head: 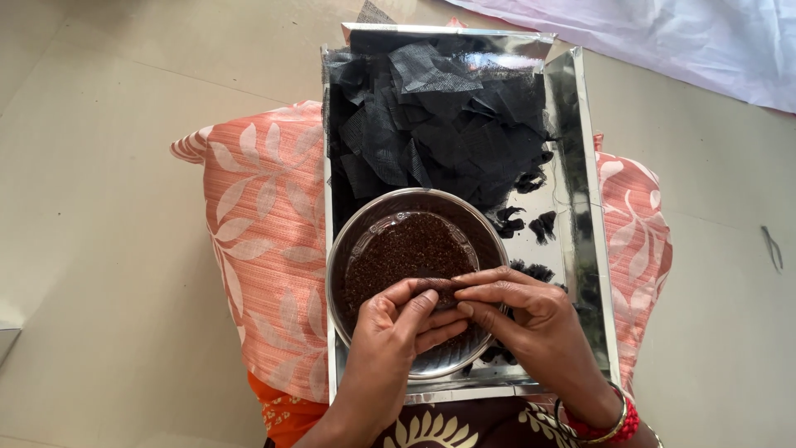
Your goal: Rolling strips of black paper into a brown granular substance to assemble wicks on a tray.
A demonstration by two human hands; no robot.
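Two hands, left (396,319) and right (522,311), fingertips pinching one small dark piece (439,286) over steel bowl (348,249)

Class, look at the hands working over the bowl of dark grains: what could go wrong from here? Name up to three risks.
1. Both hands, left hand and right hand, pinch a small dark piece over the steel bowl; grains might spill onto the shiny tray.
2. The tray rests on a soft pillow, so it could tip.
3. Loose black mesh scraps lie beside the bowl and might fall in.
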